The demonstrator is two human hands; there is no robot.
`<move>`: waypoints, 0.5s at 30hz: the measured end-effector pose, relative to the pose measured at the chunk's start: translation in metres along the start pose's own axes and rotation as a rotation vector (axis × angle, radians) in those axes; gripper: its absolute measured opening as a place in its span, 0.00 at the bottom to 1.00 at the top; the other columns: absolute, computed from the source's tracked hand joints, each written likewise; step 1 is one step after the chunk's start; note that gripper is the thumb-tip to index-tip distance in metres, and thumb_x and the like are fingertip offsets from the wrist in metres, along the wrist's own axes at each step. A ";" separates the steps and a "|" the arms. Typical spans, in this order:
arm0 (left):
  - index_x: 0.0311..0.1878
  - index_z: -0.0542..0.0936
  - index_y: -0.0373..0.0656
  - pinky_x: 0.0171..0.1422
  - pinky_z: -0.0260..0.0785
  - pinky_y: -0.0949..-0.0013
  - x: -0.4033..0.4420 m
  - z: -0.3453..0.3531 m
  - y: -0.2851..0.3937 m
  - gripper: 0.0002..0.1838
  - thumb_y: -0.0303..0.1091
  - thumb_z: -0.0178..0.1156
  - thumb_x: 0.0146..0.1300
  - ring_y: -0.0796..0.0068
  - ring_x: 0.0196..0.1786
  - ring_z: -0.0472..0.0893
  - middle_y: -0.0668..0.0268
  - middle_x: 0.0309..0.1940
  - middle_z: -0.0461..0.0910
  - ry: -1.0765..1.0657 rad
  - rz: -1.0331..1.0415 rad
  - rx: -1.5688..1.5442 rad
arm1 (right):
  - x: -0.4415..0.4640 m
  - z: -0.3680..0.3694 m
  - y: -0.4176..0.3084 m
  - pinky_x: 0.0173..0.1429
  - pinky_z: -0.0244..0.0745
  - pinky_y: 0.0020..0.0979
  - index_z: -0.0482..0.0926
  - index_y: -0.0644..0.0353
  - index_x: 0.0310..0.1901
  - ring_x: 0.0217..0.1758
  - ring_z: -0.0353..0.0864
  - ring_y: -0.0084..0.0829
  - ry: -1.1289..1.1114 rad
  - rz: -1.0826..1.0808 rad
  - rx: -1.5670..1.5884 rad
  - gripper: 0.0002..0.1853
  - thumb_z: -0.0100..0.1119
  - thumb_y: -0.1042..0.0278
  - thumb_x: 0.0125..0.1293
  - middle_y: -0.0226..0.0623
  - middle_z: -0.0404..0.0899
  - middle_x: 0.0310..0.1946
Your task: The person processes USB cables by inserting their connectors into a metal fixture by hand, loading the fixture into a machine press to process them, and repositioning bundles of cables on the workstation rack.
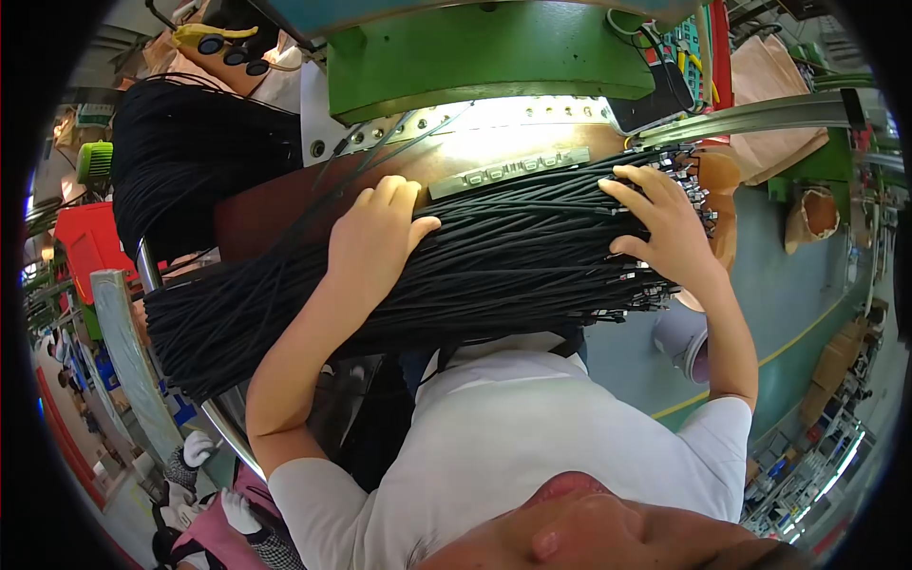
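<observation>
A wide bundle of black cables (475, 275) lies across the bench in front of me, its metal-tipped ends (679, 195) at the right. My left hand (378, 233) rests at the upper left edge of the bundle, thumb apart from the bent fingers, which are close together; whether a cable lies under them is hidden. Over the right part of the cables, near the tips, my right hand (660, 223) has its fingers spread, touching the top ones. Between the hands, along the bundle's far edge, sits a metal fixture strip (508, 173) with several slots.
A green machine (494, 57) stands over the bench's far side. Another black cable heap (190, 161) hangs at the left. A metal rail (750, 122) extends right. A bucket (680, 342) stands on the floor. A co-worker's gloved hands (239, 513) show at the lower left.
</observation>
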State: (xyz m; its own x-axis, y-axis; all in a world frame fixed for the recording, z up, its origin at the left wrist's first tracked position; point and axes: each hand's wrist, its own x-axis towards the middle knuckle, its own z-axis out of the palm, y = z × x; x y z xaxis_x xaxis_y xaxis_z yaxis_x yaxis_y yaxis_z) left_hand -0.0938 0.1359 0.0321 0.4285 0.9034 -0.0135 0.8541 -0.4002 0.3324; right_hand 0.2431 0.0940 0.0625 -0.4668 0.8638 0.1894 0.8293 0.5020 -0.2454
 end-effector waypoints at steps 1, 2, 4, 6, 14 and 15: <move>0.39 0.79 0.42 0.37 0.69 0.69 0.000 0.001 0.000 0.12 0.40 0.64 0.58 0.67 0.33 0.76 0.68 0.36 0.78 0.026 0.040 0.060 | 0.002 0.002 0.004 0.50 0.70 0.34 0.77 0.59 0.50 0.45 0.76 0.38 -0.004 0.014 0.050 0.23 0.64 0.53 0.56 0.35 0.77 0.46; 0.39 0.79 0.42 0.37 0.69 0.69 0.000 0.001 0.000 0.12 0.40 0.64 0.58 0.67 0.33 0.76 0.68 0.36 0.78 0.019 0.043 0.062 | 0.004 0.003 0.009 0.50 0.70 0.34 0.77 0.59 0.49 0.45 0.76 0.39 -0.008 0.028 0.099 0.23 0.64 0.54 0.56 0.35 0.78 0.46; 0.38 0.80 0.41 0.37 0.70 0.68 0.006 -0.005 -0.001 0.12 0.39 0.64 0.59 0.67 0.33 0.76 0.68 0.34 0.79 -0.129 0.032 0.051 | 0.029 0.005 0.016 0.48 0.71 0.32 0.78 0.60 0.49 0.44 0.77 0.37 -0.057 0.089 0.155 0.20 0.62 0.56 0.59 0.35 0.79 0.45; 0.37 0.80 0.40 0.38 0.70 0.68 0.012 -0.013 0.001 0.11 0.38 0.63 0.59 0.67 0.33 0.76 0.69 0.32 0.79 -0.272 0.023 0.041 | 0.059 0.010 0.024 0.46 0.72 0.30 0.79 0.61 0.48 0.43 0.78 0.35 -0.102 0.149 0.207 0.17 0.60 0.58 0.62 0.35 0.81 0.44; 0.38 0.81 0.39 0.38 0.69 0.69 0.011 -0.030 0.011 0.09 0.34 0.64 0.57 0.68 0.29 0.75 0.70 0.29 0.79 0.023 0.047 -0.253 | 0.105 0.023 0.031 0.38 0.71 0.29 0.79 0.61 0.51 0.30 0.77 0.31 -0.571 0.245 0.502 0.18 0.61 0.61 0.63 0.36 0.84 0.39; 0.38 0.81 0.39 0.37 0.69 0.69 0.010 -0.028 0.013 0.09 0.33 0.64 0.57 0.69 0.28 0.75 0.70 0.29 0.79 0.170 0.177 -0.122 | 0.103 0.015 0.030 0.38 0.71 0.29 0.79 0.61 0.50 0.30 0.77 0.31 -0.543 0.270 0.509 0.18 0.61 0.61 0.63 0.36 0.84 0.39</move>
State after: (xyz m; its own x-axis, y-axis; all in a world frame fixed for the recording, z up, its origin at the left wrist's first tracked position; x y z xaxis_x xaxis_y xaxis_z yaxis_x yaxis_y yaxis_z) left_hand -0.0871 0.1438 0.0622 0.5035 0.8382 0.2096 0.7241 -0.5417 0.4268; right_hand 0.2155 0.1991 0.0604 -0.4625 0.7928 -0.3970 0.7539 0.1160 -0.6466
